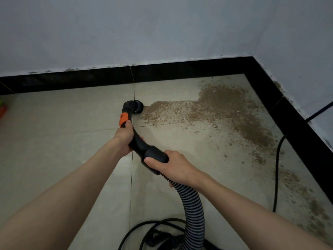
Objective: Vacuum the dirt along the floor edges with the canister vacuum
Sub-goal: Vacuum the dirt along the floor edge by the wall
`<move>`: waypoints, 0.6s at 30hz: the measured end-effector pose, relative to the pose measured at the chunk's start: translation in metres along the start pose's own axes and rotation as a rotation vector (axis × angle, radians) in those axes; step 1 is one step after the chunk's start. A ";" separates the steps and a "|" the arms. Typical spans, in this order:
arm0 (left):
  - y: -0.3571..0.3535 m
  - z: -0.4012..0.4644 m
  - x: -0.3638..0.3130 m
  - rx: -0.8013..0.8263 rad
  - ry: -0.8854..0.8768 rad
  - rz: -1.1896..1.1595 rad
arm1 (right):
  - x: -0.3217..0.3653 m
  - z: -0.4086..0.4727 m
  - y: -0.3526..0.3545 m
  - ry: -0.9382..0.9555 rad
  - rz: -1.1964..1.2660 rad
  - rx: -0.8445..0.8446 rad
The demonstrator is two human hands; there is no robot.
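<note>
A black vacuum handle (pixel 142 144) with an orange band (pixel 123 120) ends in a round black nozzle (pixel 137 106) resting on the tiled floor. My left hand (pixel 125 135) grips the handle just below the orange band. My right hand (pixel 173 165) grips the handle's lower end where the ribbed grey hose (pixel 193 213) joins. Brown dirt (pixel 216 107) spreads from just right of the nozzle toward the corner and down along the right wall's edge. The canister itself is barely visible at the bottom edge.
A black skirting (pixel 180 71) runs along the back wall and turns down the right wall. A black power cord (pixel 276 168) lies along the right side, and more cord (pixel 149 226) loops near my feet. Something red and green (pixel 2 109) sits at the far left.
</note>
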State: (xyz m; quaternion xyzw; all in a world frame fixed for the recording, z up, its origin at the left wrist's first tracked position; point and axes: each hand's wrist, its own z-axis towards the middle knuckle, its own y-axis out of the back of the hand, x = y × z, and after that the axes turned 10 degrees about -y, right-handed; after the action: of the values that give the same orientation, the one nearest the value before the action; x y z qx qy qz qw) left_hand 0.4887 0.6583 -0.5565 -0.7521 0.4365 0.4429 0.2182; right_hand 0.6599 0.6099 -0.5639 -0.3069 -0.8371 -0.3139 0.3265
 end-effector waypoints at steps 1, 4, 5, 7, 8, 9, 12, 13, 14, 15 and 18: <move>-0.001 -0.001 0.000 0.005 0.000 0.004 | 0.000 -0.002 0.001 0.000 0.004 -0.005; -0.006 -0.002 -0.002 0.028 0.008 0.018 | -0.001 -0.006 0.005 0.008 0.021 -0.017; -0.008 -0.002 -0.003 0.038 0.009 0.024 | -0.002 -0.007 0.006 0.011 0.027 -0.022; -0.015 -0.003 -0.004 0.052 0.006 0.034 | -0.004 -0.008 0.010 0.011 0.043 -0.026; -0.019 -0.003 -0.004 0.053 0.001 0.041 | -0.004 -0.008 0.012 0.008 0.054 -0.025; -0.022 -0.003 -0.004 0.053 -0.006 0.049 | -0.005 -0.008 0.014 0.003 0.066 -0.025; -0.031 -0.001 -0.005 0.058 -0.012 0.063 | -0.009 -0.006 0.018 -0.002 0.097 -0.031; -0.033 0.000 -0.006 0.055 -0.012 0.063 | -0.010 -0.005 0.019 -0.005 0.105 -0.033; -0.035 0.001 -0.006 0.053 -0.015 0.068 | -0.011 -0.004 0.020 -0.009 0.116 -0.036; -0.038 0.001 -0.007 0.054 -0.019 0.076 | -0.013 -0.003 0.021 -0.014 0.129 -0.040; -0.045 0.001 -0.008 0.053 -0.029 0.092 | -0.017 0.000 0.024 -0.023 0.155 -0.055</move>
State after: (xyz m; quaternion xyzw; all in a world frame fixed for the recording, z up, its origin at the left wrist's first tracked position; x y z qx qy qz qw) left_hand 0.5249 0.6867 -0.5531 -0.7186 0.4792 0.4515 0.2238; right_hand 0.6875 0.6194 -0.5685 -0.3831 -0.8056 -0.3070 0.3318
